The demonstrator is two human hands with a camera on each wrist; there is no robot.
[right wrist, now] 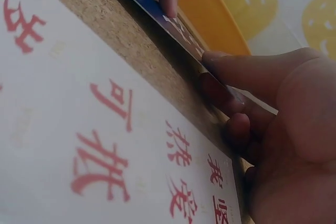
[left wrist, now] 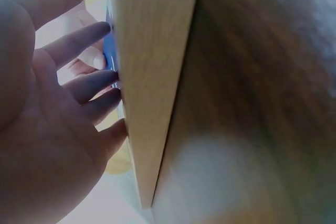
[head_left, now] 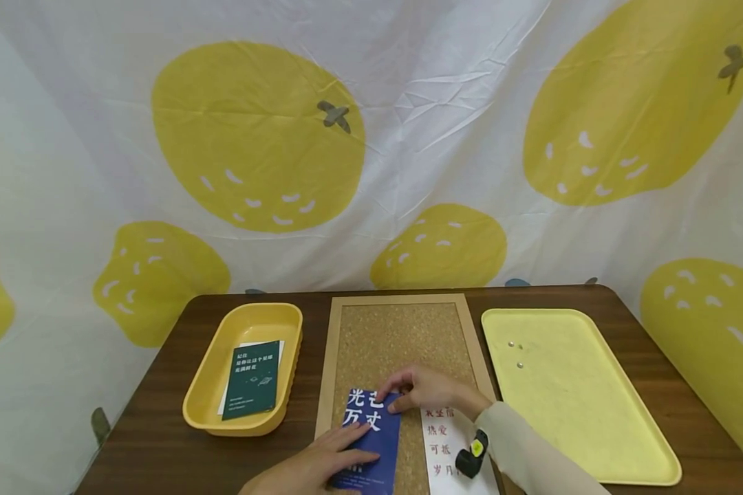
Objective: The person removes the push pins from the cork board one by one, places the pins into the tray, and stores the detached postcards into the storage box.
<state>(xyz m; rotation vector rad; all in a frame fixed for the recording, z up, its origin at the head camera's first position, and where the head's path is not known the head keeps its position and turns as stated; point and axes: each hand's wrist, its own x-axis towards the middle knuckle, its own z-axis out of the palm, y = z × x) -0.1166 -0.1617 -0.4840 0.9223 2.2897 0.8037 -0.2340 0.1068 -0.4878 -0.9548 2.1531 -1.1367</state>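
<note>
A blue card (head_left: pixel 385 447) with white characters lies on the near part of a wood-framed cork board (head_left: pixel 402 337). My left hand (head_left: pixel 322 462) rests on its left side with the fingers spread and fairly straight. In the left wrist view, those fingers reach over the board's wooden side (left wrist: pixel 149 77). With thumb and fingers, my right hand (head_left: pixel 430 390) pinches the card's top right corner, close over the cork. In the right wrist view, a white card (right wrist: pixel 68 108) with red characters lies beside it on the board, partly under my right wrist in the head view.
At the left stands a yellow basin (head_left: pixel 228 326) with a dark green card (head_left: pixel 252 381) over a white one. A pale yellow tray (head_left: pixel 588 405) lies at the right, with several small pins (head_left: pixel 520 365) on it. A lemon-print cloth (head_left: pixel 408 172) hangs behind the brown table (head_left: pixel 161 426).
</note>
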